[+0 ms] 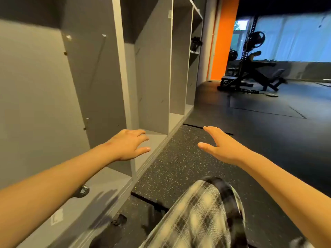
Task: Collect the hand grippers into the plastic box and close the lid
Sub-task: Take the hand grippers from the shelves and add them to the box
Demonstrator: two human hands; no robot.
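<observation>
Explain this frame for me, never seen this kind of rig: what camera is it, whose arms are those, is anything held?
There is no machine here. One wide-angle camera sits on a person's head and looks forward and down, so the arms are the wearer's own. The left hand and right hand are both stretched forward, open and empty. To the left stands a grey open shelving unit; a dark metal piece lies on its bottom board, too unclear to name. Below is speckled rubber flooring and the wearer's plaid trouser leg. A weight bench and rack stand in the background. No plastic box shows.
</observation>
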